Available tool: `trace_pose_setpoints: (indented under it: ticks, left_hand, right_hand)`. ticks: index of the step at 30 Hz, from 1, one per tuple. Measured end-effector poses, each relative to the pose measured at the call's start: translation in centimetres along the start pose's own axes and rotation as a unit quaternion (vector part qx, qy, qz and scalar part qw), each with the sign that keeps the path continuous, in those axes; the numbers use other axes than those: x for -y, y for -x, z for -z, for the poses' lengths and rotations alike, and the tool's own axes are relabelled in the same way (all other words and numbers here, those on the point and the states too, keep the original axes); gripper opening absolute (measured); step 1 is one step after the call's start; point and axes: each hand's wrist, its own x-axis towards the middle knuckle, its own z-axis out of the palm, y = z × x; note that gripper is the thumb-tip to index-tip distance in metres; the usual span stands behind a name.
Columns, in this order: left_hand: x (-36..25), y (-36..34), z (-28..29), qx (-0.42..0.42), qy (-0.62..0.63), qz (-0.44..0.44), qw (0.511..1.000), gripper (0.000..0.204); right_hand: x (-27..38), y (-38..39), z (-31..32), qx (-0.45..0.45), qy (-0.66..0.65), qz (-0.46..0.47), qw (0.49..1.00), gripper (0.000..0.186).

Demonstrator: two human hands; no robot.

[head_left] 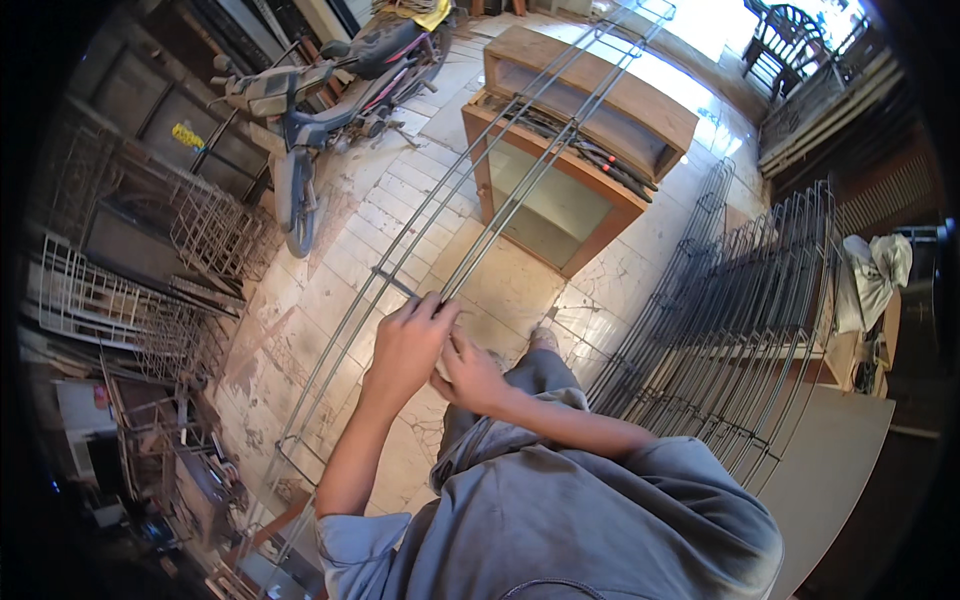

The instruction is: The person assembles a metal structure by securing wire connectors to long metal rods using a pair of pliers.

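A long steel-rod cage [508,208] runs diagonally from the lower left up past the top centre, with thin crosspieces at intervals. My left hand [408,350] has its fingers curled over the cage where a crosspiece [395,282] meets the rods. My right hand [470,372] is just below and right of it, fingers bent up against the same spot; whether it holds a small piece there is hidden. Behind the cage stands a wooden cabinet [624,231] with a glass panel, an open compartment on top and several dark tools [620,174] lying on it.
My feet stand on a cracked tiled floor [320,280]. A scooter [300,130] is parked at upper left. Wire racks [85,300] and scrap pile up along the left. Several similar rod cages [705,330] stand at right beside a grey board [835,450]. Chairs [785,50] are at upper right.
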Motion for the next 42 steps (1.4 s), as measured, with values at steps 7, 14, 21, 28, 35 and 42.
trace_pose_setpoints:
  ticks: [7, 14, 21, 28, 35, 42]
  left_hand:
    - [1.8, 2.7, -3.5, -0.158, 0.114, 0.122, 0.973, 0.013]
    - [0.0, 2.9, -4.1, -0.200, 0.197, 0.237, 0.930, 0.012]
    - [1.0, 3.7, -4.0, -0.170, 0.124, 0.163, 0.964, 0.031]
    - [4.4, 4.2, -2.5, -0.047, 0.049, -0.022, 0.997, 0.034]
    - [4.4, 2.3, -0.3, 0.045, 0.087, -0.006, 0.995, 0.027]
    - [-4.2, 7.6, -7.4, -0.410, 0.347, 0.264, 0.801, 0.015]
  right_hand:
    - [-15.9, 0.8, 11.0, -0.009, -0.002, -0.188, 0.982, 0.056]
    - [-28.1, -9.9, 23.7, -0.077, 0.331, -0.164, 0.926, 0.041]
    - [-36.1, -15.3, 25.9, 0.129, 0.554, -0.163, 0.806, 0.048]
    - [-37.0, -15.2, 27.0, 0.120, 0.486, -0.022, 0.865, 0.041]
    - [-29.7, -11.6, 28.9, 0.044, 0.066, -0.372, 0.925, 0.036]
    - [-16.8, 1.5, 26.8, -0.026, -0.391, -0.438, 0.809, 0.035]
